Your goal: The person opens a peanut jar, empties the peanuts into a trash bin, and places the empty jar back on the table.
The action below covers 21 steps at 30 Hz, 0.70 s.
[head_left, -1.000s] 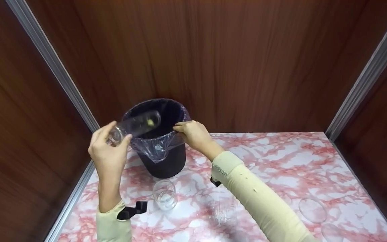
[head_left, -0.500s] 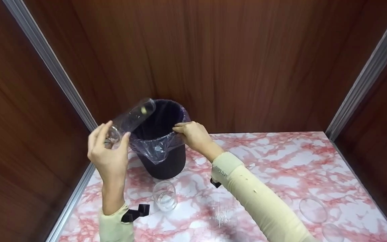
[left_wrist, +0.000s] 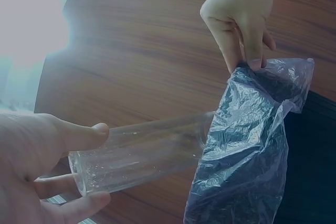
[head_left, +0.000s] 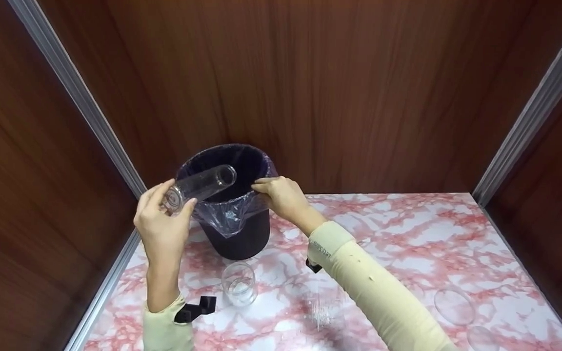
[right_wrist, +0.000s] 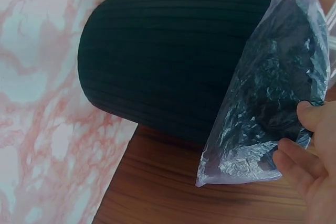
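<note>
My left hand (head_left: 163, 226) grips a clear glass cylinder (head_left: 200, 185) by its base end, thumb on one side and fingers on the other. The cylinder lies tilted, its open mouth over the inside of the black trash bin (head_left: 242, 239). Small specks cling inside near the base in the left wrist view. A thin purplish plastic bag (head_left: 227, 217) lines the bin and folds over its rim. At the rim's right side my right hand (head_left: 283, 195) pinches the bag's edge between thumb and fingers, as the right wrist view (right_wrist: 307, 150) also shows.
In front of the bin stands a second clear glass jar (head_left: 239, 287), upright. Two clear round discs (head_left: 454, 306) lie at the table's right. The red-and-white marbled table (head_left: 398, 219) has a whitish smear (head_left: 322, 312). Brown wood panels (head_left: 359, 97) rise around it.
The glass cylinder's mouth swung up and left, then came back down over the bin. A small yellowish bit seen inside it earlier no longer shows. My right hand stayed at the rim.
</note>
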Each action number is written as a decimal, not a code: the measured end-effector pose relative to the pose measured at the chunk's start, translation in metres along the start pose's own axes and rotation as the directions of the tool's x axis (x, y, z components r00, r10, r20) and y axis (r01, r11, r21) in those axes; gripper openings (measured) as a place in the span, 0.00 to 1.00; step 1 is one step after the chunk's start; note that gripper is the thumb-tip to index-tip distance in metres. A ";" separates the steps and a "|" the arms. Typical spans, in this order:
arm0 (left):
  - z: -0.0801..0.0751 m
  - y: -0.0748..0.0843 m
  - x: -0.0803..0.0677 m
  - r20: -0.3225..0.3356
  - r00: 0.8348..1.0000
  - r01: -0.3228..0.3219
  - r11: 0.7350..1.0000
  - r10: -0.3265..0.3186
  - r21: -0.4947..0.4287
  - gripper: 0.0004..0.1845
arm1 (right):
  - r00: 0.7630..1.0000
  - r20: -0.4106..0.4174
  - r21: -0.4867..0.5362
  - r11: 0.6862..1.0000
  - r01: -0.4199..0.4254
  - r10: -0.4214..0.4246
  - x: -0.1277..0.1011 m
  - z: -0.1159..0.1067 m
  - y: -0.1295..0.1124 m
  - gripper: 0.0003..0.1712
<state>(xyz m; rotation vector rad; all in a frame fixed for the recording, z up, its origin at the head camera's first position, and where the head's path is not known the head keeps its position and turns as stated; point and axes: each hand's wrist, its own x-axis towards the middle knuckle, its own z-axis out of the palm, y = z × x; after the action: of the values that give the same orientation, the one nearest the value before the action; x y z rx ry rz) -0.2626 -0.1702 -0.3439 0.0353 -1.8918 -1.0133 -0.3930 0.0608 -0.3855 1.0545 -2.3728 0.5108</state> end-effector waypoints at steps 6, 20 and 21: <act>0.000 -0.004 -0.003 -0.049 0.997 0.058 0.998 -0.060 -0.033 0.28 | 1.000 -0.019 -0.002 1.000 -0.004 0.004 0.000 0.002 0.000 0.19; 0.011 -0.012 -0.023 -0.004 0.963 0.266 0.953 -0.269 -0.146 0.35 | 0.998 -0.044 0.018 0.999 -0.042 0.042 -0.004 0.004 0.001 0.18; 0.012 -0.013 -0.024 0.018 0.962 0.274 0.953 -0.274 -0.131 0.36 | 0.998 -0.048 0.020 0.999 -0.040 0.041 -0.004 0.004 0.001 0.18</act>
<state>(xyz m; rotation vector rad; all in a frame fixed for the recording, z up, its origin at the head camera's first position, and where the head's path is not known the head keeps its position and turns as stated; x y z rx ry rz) -0.2632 -0.1608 -0.3726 0.2264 -1.8485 -1.3250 -0.3923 0.0615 -0.3911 0.9933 -2.3557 0.5683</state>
